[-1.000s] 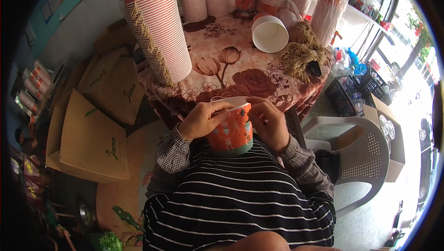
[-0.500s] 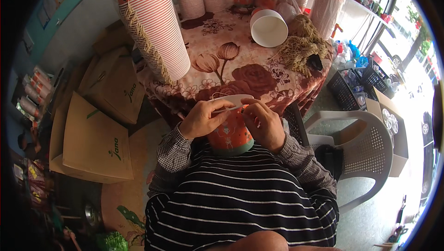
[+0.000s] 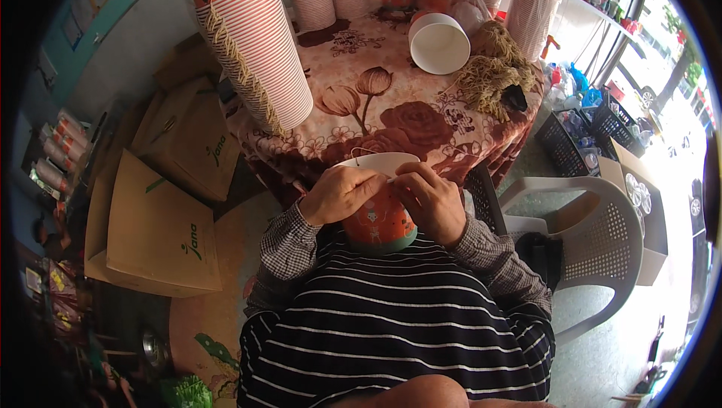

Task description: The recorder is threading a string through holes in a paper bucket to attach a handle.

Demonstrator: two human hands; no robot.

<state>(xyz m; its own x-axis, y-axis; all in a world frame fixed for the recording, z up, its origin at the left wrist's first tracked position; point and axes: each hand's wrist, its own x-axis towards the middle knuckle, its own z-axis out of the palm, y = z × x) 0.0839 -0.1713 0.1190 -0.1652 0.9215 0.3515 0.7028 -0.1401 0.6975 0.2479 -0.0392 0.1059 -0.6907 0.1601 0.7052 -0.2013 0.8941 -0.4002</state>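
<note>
Now gripping an orange paper bucket (image 3: pixel 380 224) with a green base, upright above the striped lap (image 3: pixel 391 310), just short of the table (image 3: pixel 331 73). Got the left hand (image 3: pixel 342 196) clamped on the near rim, fingers bunched together; got the right hand (image 3: pixel 432 201) just beside it, thumb and fingertips drawn close at the same rim. Can't tell about anything pinched between those right fingertips. Spotting a thin cord loop (image 3: pixel 359 151) at eleven o'clock on the rim.

Judging by the thin wall, must be light, stiffest at the rim, easy to dent under a hard squeeze, probably slick on the printed side. Best held by the rim, or low around the base.

On to the edges! Watch the table edge at twelve o'clock, just beyond the bucket. Mind the tall stack of nested buckets (image 3: pixel 259 54) at eleven, likely easy to topple. Note the tipped bucket (image 3: pixel 440 45) near one, then the twine heap (image 3: pixel 500 77) between one and two. Find a plastic chair (image 3: pixel 594 246) at three, a cardboard box (image 3: pixel 158 231) at nine. Probably roomiest toward six, over the lap.
</note>
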